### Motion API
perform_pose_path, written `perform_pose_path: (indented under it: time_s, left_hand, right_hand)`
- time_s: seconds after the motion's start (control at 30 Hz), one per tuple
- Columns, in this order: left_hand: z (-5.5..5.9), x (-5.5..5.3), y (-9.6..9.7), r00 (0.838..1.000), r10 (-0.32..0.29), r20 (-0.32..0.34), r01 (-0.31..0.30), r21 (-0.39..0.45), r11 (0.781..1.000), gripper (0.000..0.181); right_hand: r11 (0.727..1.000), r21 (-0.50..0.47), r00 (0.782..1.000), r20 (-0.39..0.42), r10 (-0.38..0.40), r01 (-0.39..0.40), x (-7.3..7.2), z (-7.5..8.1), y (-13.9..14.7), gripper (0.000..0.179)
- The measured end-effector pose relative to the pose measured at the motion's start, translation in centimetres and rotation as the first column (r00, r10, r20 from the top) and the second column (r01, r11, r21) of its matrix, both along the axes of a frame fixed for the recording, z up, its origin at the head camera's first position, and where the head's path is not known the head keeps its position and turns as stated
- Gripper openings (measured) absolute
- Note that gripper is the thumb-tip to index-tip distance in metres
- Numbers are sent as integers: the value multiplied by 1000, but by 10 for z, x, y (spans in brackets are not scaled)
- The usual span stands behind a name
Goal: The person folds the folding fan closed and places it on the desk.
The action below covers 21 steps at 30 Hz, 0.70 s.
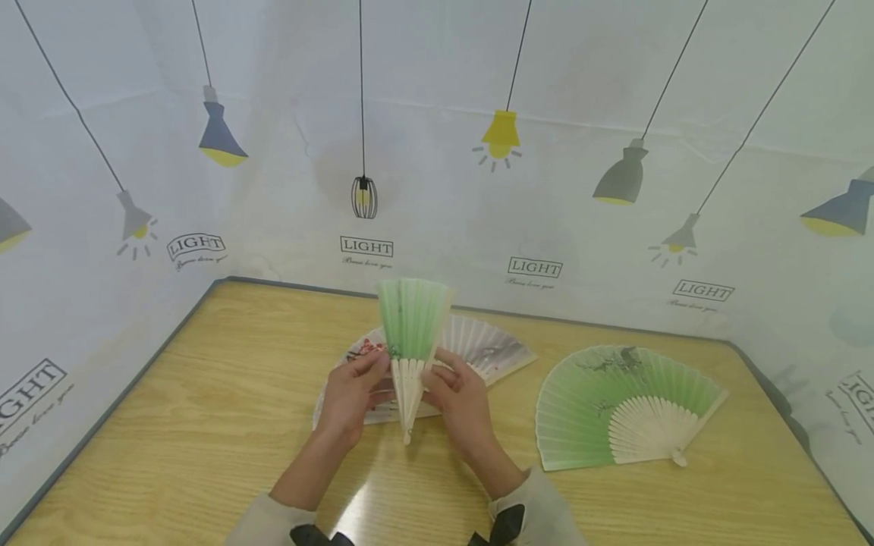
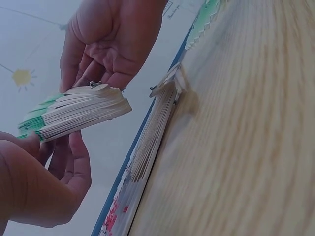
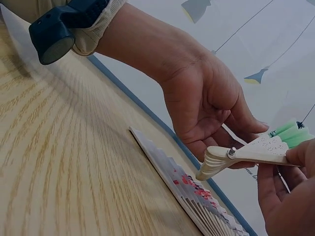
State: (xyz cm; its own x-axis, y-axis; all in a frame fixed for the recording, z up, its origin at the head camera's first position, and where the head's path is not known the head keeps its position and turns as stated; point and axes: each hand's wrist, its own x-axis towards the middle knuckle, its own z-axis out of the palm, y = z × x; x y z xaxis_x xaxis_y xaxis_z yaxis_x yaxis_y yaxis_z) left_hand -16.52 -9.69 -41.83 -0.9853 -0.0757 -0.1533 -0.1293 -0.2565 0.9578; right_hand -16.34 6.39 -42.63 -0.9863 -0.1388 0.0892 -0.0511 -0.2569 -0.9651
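A partly spread green folding fan (image 1: 413, 318) with pale ribs is held up in front of me, its pivot end pointing down toward me. My left hand (image 1: 347, 398) pinches its left side between thumb and fingers. On the other side, my right hand (image 1: 464, 402) grips the fan's right edge near where the ribs meet the green leaf. The right wrist view shows the metal pivot pin (image 3: 232, 152) and the pierced ribs between both hands. Behind the held fan, a spread white folding fan (image 1: 488, 345) with red blossoms lies on the table, partly hidden by the hands.
To the right, another green folding fan (image 1: 567, 409) lies spread on the wooden table (image 1: 184, 425). White curtains printed with lamps (image 1: 444, 189) surround the table's back and sides. Dark edging (image 1: 307, 288) runs along the table's far edge.
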Motion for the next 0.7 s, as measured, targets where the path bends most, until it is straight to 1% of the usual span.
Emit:
perform_pose_path:
  time_s: [0.17,0.37,0.6,0.7]
  left_hand:
    - [2,1,1,1000,-2,-12,2,-5,1000,36]
    - [5,3,1,1000,0,-11,0,-9,1000,35]
    - [3,3,0,1000,-11,-7,10,-47,999,32]
    - [2,2,0,1000,-15,-4,15,-45,999,31]
  right_hand:
    - [1000,4,1000,-13,6,-6,0,0,0,40]
    - [1000,5,1000,-8,24,-24,0,0,1,42]
    - [999,22,999,-25,47,-46,2,1,1,41]
    - [998,28,998,-32,51,-50,2,1,1,41]
